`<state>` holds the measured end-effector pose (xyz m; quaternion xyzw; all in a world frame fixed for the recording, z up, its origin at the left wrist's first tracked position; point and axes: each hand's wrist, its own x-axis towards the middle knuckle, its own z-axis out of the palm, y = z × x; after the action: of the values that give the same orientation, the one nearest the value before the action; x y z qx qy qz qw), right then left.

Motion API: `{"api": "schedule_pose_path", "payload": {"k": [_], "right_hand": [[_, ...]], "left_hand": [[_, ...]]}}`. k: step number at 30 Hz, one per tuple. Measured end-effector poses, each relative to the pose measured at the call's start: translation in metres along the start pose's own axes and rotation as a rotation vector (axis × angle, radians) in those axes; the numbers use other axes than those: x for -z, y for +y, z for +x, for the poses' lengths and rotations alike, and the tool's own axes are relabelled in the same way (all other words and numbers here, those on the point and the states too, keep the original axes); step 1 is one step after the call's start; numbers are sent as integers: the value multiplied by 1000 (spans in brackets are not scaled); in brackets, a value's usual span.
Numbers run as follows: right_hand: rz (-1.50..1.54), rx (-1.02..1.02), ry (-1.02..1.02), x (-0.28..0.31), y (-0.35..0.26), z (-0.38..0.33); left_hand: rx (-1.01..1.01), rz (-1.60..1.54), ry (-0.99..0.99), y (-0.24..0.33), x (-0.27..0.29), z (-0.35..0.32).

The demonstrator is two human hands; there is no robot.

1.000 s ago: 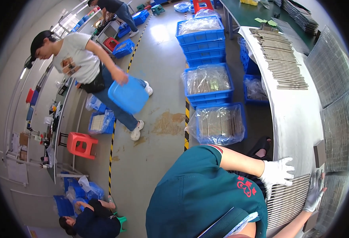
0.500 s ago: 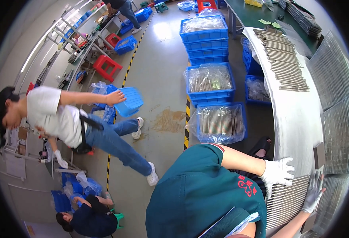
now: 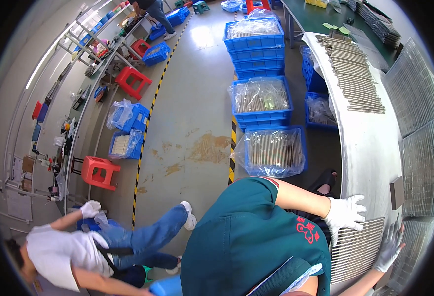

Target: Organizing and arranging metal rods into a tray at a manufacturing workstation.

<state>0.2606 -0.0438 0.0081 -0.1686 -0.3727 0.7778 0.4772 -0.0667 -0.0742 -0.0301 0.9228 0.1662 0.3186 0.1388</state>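
Note:
A row of thin metal rods (image 3: pixel 357 251) lies side by side on the pale tabletop (image 3: pixel 367 158) at the lower right. My left hand (image 3: pixel 344 214), in a white glove, rests with spread fingers at the row's far edge, touching the nearest rods. Along the rods' right ends is my right hand (image 3: pixel 389 248), also gloved, its fingers stretched out and apart, some fingertips bare. Neither hand is closed round anything. Just beyond the right hand a dark block (image 3: pixel 397 193) sits by the table's edge. A second batch of rods (image 3: pixel 352 74) lies farther up the table.
Transparent ribbed trays (image 3: pixel 414 91) lean along the table's right side. Blue crates (image 3: pixel 269 107) of rods wrapped in plastic stand left of the table. At the lower left a person in a white shirt (image 3: pixel 61 254) holds a blue bin (image 3: pixel 166 286). Red stools (image 3: pixel 100 172) stand at left.
The person in white has moved toward the lower edge with the blue bin, now hiding most of the seated person. My right hand has shifted slightly nearer; my left hand stays put.

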Motion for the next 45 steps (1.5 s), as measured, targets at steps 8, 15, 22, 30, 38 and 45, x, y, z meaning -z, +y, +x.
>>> {"api": "schedule_pose_path", "payload": {"k": [8, 15, 22, 30, 38, 45], "right_hand": [[20, 57, -88, -31, -9, -21], [-133, 138, 283, -52, -6, -51], [-801, 35, 463, -28, -5, -78], [-2008, 298, 384, -89, 8, -76], [-2547, 226, 257, -116, 6, -87], [-2509, 108, 179, -137, 8, -81]], "left_hand": [[0, 10, -6, -2, -1, -1], [-12, 39, 26, -2, -3, -2], [3, 63, -8, 1, 2, -1], [5, 62, -34, -1, 1, 1], [6, 47, -43, -2, -2, 2], [-1, 54, -24, -3, 0, -1]]}}
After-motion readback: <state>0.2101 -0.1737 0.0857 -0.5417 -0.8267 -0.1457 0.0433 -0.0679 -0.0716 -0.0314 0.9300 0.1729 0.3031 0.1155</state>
